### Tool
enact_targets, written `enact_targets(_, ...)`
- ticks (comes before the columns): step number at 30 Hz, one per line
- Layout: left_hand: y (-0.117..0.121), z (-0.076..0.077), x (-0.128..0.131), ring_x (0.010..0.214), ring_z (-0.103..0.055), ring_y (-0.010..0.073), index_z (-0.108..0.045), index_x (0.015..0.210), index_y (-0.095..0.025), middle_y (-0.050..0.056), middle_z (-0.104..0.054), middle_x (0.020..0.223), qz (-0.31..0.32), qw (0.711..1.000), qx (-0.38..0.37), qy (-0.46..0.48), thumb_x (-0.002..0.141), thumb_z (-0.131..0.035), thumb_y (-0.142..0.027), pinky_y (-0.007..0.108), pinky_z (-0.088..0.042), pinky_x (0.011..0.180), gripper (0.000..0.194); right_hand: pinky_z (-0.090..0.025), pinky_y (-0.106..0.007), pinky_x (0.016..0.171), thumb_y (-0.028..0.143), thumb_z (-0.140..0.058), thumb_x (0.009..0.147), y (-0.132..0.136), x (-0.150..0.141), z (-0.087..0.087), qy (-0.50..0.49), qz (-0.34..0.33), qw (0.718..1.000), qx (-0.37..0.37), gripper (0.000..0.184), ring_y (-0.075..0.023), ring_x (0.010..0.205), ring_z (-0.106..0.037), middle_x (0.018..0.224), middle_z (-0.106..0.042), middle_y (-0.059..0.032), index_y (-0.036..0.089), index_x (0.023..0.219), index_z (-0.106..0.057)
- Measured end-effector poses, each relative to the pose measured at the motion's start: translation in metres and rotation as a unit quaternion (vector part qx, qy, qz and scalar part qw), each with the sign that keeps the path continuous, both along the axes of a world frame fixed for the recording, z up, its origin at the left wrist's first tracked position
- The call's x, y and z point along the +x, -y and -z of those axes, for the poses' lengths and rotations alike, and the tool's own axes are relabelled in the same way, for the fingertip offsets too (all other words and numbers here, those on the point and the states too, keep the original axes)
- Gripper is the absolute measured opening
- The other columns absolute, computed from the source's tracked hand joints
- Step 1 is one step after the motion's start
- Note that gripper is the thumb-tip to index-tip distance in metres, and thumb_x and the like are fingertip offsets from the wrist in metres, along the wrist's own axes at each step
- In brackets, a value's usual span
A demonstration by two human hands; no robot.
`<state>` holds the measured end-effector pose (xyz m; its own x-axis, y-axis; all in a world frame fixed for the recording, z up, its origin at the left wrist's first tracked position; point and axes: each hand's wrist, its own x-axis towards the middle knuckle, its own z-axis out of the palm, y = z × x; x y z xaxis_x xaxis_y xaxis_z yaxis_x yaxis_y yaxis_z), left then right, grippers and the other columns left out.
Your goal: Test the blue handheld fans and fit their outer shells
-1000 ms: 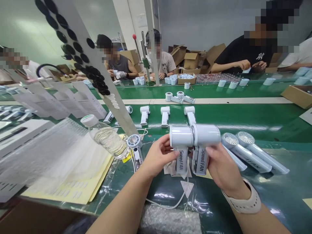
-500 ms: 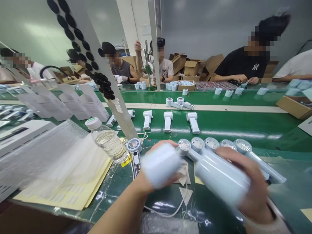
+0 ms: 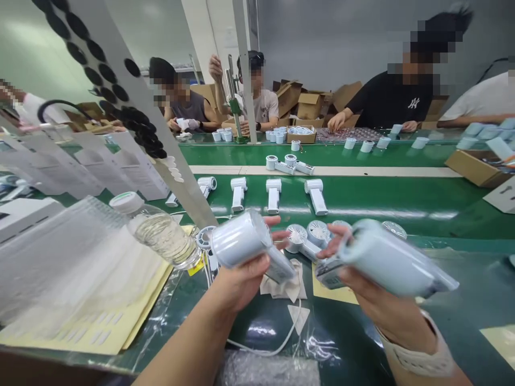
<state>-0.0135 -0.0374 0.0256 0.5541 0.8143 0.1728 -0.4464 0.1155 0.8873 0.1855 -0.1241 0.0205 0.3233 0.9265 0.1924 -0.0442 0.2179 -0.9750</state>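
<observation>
Handheld fans (image 3: 239,241), glossy and pale blue, are up off the table (image 3: 341,332), one to each hand. The left hand (image 3: 241,281) holds its fan with the thumb across the neck and the other fingers stretched out behind; that fan's drum points to the left and its handle slants down to the right. The right hand (image 3: 372,300), a pale watch strap (image 3: 420,348) at its wrist, has its fingers spread about the second fan (image 3: 396,262), whose drum points to the right. Dark lettering on the second fan's handle is too blurred to read. White interlocked letters, NY, mark the black shirt (image 3: 398,99) of a person across the way. Clear plastic covers the near part of the dark green table, where more fans (image 3: 296,236) lie just beyond the hands, their round grilles showing. Farther back, fans (image 3: 273,195) lie on a brighter green surface crossed by a pale strip (image 3: 382,170). At the left, a clear bottle (image 3: 161,236) with a white cap leans near yellow sheets (image 3: 134,329). A slanted post (image 3: 183,187) bears black ovals (image 3: 132,67). Cardboard boxes (image 3: 309,105) stand against a grey wall (image 3: 322,37), behind several people at work.
</observation>
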Motion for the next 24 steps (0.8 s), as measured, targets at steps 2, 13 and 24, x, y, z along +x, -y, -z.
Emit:
enact_targets(2,0.0,0.006,0.005,0.106,-0.067,0.0275,-0.068,0.123,-0.024,0.01,-0.07,0.119,0.032,0.997,-0.067,0.027,0.074,-0.081,-0.046,0.042,-0.054,0.096,0.055,-0.056,-0.05,0.081,0.05,-0.084,0.07,-0.009,-0.008,0.013,-0.045,0.011,0.996,-0.082,0.053,-0.0292,0.083,-0.066,0.091,-0.069,-0.0063,0.027,0.112,-0.063)
enact_targets(13,0.003,0.021,0.029,0.107,-0.068,0.0375,-0.071,0.091,-0.016,0.012,-0.076,0.096,0.05,0.966,-0.248,0.062,0.051,-0.073,-0.083,0.048,-0.055,0.094,0.079,-0.051,-0.046,0.1,0.039,-0.062,0.087,-0.012,-0.046,0.019,-0.269,-0.115,0.944,-0.15,0.087,-0.0263,0.115,-0.064,0.129,-0.066,-0.0068,0.03,0.159,-0.015)
enact_targets(24,0.019,0.028,0.046,0.137,-0.048,0.0319,-0.051,0.14,-0.033,0.005,-0.055,0.146,-0.101,0.993,-0.067,0.006,0.065,-0.06,-0.085,0.041,-0.045,0.109,0.092,-0.027,-0.054,0.119,0.044,-0.084,0.071,-0.009,-0.059,0.034,-0.049,-0.11,0.988,-0.1,0.133,-0.0319,0.145,-0.036,0.157,-0.037,-0.018,0.021,0.158,0.013)
